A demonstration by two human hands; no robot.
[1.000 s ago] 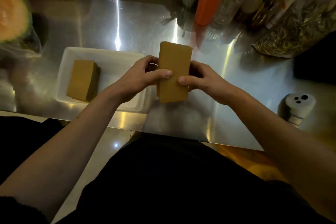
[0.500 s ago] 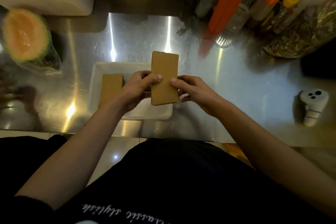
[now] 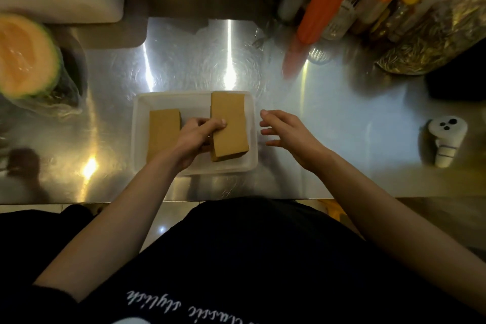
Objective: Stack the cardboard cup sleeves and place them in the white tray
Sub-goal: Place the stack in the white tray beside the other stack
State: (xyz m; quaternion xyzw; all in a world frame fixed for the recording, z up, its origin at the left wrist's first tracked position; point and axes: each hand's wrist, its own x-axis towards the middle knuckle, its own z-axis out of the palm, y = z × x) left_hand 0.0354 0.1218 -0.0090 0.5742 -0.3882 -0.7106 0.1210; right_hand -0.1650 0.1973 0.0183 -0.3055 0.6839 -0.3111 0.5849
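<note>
Steel worktop (image 3: 328, 139), white tray (image 3: 194, 98) at centre. Inside, 2 sleeve stacks side by side: left stack (image 3: 164, 130) resting, right stack (image 3: 230, 126) pinched along its left edge by left hand (image 3: 196, 137). Right hand (image 3: 285, 134) empty, fingers spread, just beside tray. Probably light, stiff-edged, prone to fanning; best squeezed across long sides.

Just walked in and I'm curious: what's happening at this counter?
A person is packing stacks of cardboard cup sleeves into a white tray. The left hand grips the right-hand stack inside the tray, beside another stack already there. The right hand hovers open beside the tray, holding nothing.
</note>
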